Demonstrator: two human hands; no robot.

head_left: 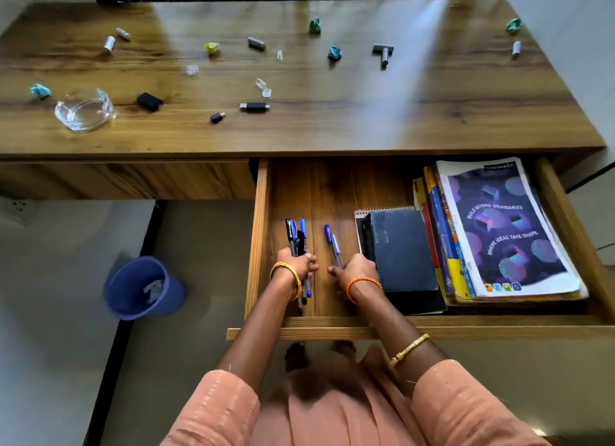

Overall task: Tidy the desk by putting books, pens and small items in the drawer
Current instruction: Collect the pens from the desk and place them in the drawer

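The wooden drawer point(261, 232) under the desk stands pulled out. Inside it my left hand point(298, 265) grips a bundle of several black and blue pens point(297, 234), tips pointing away from me. Beside it my right hand point(357, 268) holds two blue pens point(332, 244) low over the drawer floor. To the right lie a black diary point(401, 249) on a spiral notepad point(361, 214) and a stack of books point(502, 229) with a purple cover on top.
The desk top point(332, 129) carries scattered small things: a glass bowl point(85, 110), black USB sticks point(254, 107), batteries point(256, 43), crumpled paper balls point(334, 52), clear pen caps point(263, 86). A blue waste bin point(143, 287) stands on the floor at the left.
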